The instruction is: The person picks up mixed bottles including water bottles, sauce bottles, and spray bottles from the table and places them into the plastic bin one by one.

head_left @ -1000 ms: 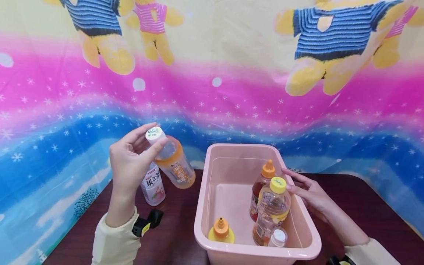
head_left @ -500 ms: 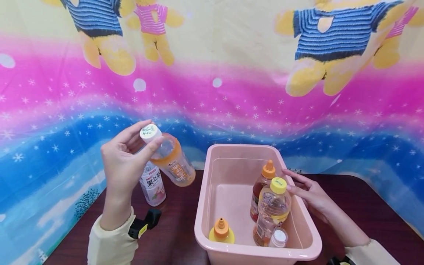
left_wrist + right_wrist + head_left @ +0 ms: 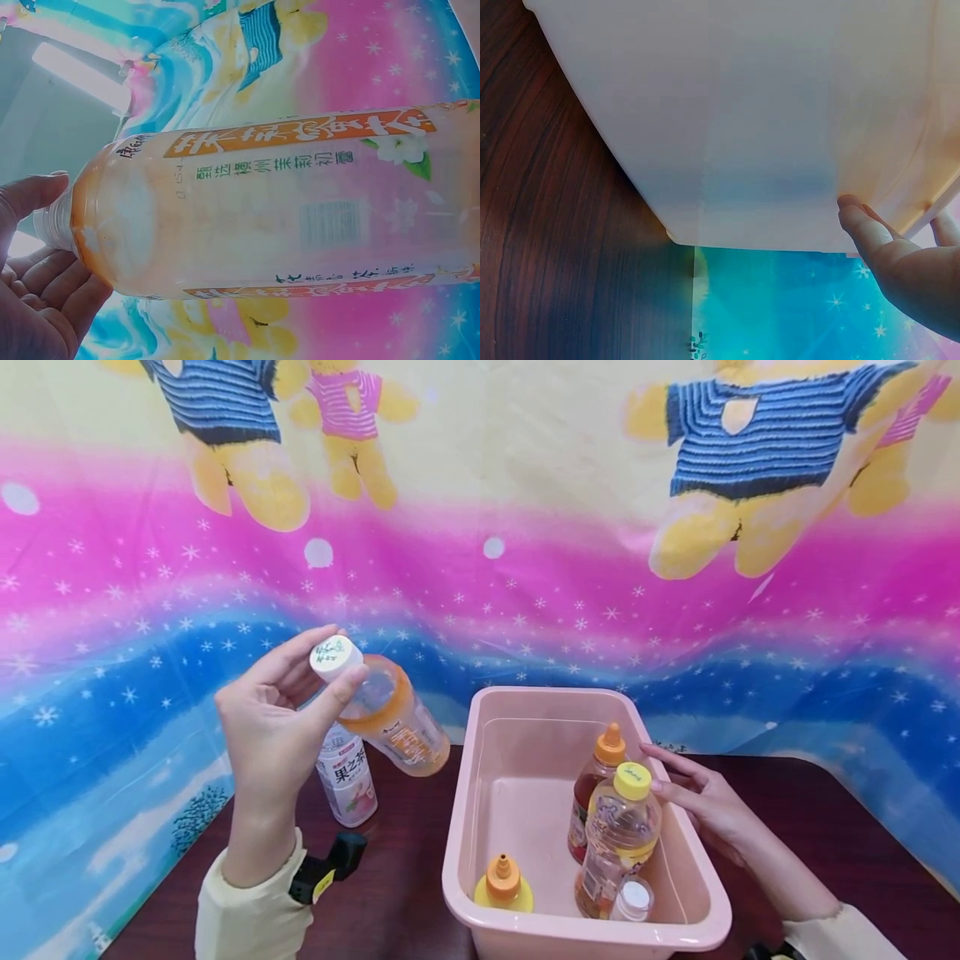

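My left hand point(image 3: 273, 718) pinches a clear plastic drink bottle point(image 3: 408, 727) by its white cap and neck. The bottle has an orange-banded label and hangs tilted above the table, its base toward the right. In the left wrist view, the drink bottle point(image 3: 247, 210) looks empty. Behind that hand a white fruit-tea bottle point(image 3: 347, 781) stands upright on the table, its top hidden. My right hand point(image 3: 712, 802) holds the right rim of a pink plastic tub point(image 3: 551, 697). In the right wrist view, fingertips point(image 3: 851, 202) touch the tub's outer wall.
Inside the tub are a yellow squeeze bottle point(image 3: 502, 885) with an orange nozzle, a dark red bottle point(image 3: 588, 789) with an orange tip, a yellow-capped clear bottle point(image 3: 622, 827) and a small white-capped bottle point(image 3: 633, 900). The dark wooden table point(image 3: 397, 877) meets a patterned cloth backdrop point(image 3: 480, 593).
My left hand has moved slightly left and up with the drink bottle, which is tilted more now. The right hand has stayed on the tub's rim.
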### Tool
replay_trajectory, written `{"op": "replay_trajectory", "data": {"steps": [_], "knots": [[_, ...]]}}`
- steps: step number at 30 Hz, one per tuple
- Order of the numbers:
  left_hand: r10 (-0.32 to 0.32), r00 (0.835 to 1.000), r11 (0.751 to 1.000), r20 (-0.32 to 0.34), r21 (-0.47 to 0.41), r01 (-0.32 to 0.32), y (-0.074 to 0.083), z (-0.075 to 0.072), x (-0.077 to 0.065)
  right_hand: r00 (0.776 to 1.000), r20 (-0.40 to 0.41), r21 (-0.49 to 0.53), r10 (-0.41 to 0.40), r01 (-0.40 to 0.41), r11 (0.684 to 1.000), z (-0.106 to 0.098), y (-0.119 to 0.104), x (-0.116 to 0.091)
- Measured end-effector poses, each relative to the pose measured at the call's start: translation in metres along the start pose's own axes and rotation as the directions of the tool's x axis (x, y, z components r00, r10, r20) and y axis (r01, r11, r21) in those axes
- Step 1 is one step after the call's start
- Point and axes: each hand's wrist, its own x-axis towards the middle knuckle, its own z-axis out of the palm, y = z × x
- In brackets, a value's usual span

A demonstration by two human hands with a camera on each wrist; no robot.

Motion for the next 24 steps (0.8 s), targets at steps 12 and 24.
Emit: {"op": "replay_trajectory", "data": {"steps": [12,24], "knots": [[0.043,0.999,0.989,-0.023,-0.143,-0.046,0.0042,0.001,0.0005,1.0,-0.005,0.011,0.003,-0.003,1.0,0.0005,-0.0003,-0.0005],[0.064,0.997,0.979,-0.032,-0.194,-0.069,0.0072,0.0038,-0.001,1.0,-0.007,0.002,-0.001,0.001,1.0,0.0004,-0.0002,-0.0005]]}}
